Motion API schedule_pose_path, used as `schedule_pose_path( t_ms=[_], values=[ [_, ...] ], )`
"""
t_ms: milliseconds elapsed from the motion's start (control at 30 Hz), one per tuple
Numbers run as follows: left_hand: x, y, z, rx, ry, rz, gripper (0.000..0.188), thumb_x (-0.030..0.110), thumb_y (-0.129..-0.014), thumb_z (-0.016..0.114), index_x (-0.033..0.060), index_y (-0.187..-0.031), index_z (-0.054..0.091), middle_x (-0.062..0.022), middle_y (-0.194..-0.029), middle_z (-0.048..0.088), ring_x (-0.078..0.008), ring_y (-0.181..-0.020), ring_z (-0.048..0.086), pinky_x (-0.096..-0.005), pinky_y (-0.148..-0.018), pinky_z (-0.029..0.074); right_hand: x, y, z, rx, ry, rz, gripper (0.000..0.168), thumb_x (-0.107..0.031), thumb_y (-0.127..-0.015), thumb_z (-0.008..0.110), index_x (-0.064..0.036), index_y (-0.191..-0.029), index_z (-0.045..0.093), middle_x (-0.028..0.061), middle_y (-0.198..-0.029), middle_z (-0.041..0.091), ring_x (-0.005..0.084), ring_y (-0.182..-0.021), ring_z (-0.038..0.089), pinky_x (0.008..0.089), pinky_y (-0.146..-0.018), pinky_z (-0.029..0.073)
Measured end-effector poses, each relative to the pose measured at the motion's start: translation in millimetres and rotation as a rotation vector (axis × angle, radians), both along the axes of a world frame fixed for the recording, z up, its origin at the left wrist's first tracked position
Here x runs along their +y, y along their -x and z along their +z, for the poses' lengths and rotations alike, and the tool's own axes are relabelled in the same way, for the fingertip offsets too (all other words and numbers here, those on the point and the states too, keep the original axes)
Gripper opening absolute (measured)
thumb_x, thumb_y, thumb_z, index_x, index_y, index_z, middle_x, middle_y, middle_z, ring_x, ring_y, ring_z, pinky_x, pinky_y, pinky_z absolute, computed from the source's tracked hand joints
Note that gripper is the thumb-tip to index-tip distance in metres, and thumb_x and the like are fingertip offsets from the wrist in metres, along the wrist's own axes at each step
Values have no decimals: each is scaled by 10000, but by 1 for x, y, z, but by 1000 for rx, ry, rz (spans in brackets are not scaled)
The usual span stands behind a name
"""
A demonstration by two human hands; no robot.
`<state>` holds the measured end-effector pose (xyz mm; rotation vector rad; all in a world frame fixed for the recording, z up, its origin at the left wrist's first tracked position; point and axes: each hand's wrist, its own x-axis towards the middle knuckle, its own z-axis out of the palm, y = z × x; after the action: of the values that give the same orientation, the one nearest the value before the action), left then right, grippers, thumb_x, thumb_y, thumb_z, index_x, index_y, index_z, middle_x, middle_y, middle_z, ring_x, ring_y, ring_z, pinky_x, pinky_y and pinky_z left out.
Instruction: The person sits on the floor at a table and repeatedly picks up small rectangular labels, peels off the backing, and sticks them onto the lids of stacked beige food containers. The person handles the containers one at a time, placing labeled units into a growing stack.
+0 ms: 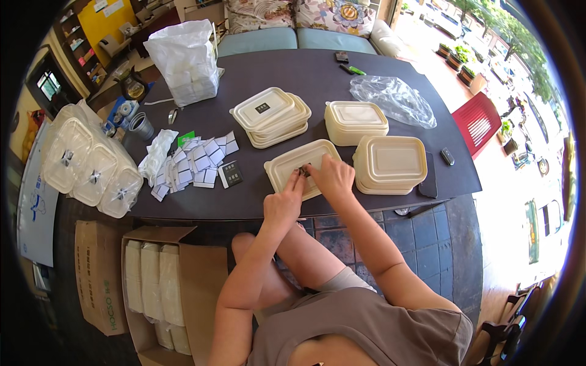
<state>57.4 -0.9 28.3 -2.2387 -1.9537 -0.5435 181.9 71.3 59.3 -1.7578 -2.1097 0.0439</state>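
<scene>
A cream lid (pixel 284 161) lies before me near the table's front edge. On its middle is a small dark label (pixel 304 171), partly hidden by fingers. My left hand (pixel 284 203) reaches it with extended fingertips. From the other side, the bent fingers of my right hand (pixel 334 176) touch the same spot; whether either hand pinches the label is hidden. Behind the lid stands a stack of lids (pixel 270 110), its top one bearing a dark label. To the right are two more stacks, one nearer (pixel 396 160) and one farther (pixel 357 115).
Left of the lid lie a label sheet (pixel 232 175) and scattered paper pieces (pixel 194 162). Bagged lidded containers (pixel 94 171) sit at the table's left end, near a white plastic bag (pixel 185 68). A clear bag (pixel 393 100) lies back right. An open carton (pixel 201 283) holds wrapped containers below.
</scene>
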Motion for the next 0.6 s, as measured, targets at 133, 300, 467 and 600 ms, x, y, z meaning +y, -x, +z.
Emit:
schedule_pose_path(
  t_ms=[133, 300, 467, 600],
  values=[
    [-1, -1, 4, -14, 30, -18, 429, 145, -791, 545, 231, -1210, 515, -6, -1276, 509, -251, -508, 620, -349, -462, 509, 12, -11, -17, 65, -152, 8, 305, -310, -745, 672, -37, -692, 547, 134, -693, 616, 297, -655, 622, 399, -561, 471],
    [-2, -1, 7, -27, 40, -2, 401, 154, -787, 553, 250, -1176, 552, -6, -1285, 504, -241, -511, 624, -340, -462, 506, 1, -12, -22, 94, -240, 96, 291, -278, -732, 677, -44, -756, 505, 120, -785, 554, 299, -768, 571, 406, -639, 451],
    [-2, -1, 6, -92, 17, -18, 365, 158, -776, 564, 190, -1140, 584, -1, -1275, 513, -248, -509, 618, -340, -474, 501, 2, -22, -34, 161, -256, 78, 296, -248, -714, 686, -58, -798, 475, 111, -810, 503, 289, -802, 532, 395, -691, 421],
    [-1, 9, -16, -247, -66, 15, 353, 161, -784, 546, 133, -1135, 579, -11, -1277, 508, -280, -566, 624, -354, -510, 510, -12, -13, -17, 168, -221, 75, 262, -211, -727, 672, -64, -823, 478, 105, -823, 504, 287, -813, 529, 389, -698, 402]
  ],
)
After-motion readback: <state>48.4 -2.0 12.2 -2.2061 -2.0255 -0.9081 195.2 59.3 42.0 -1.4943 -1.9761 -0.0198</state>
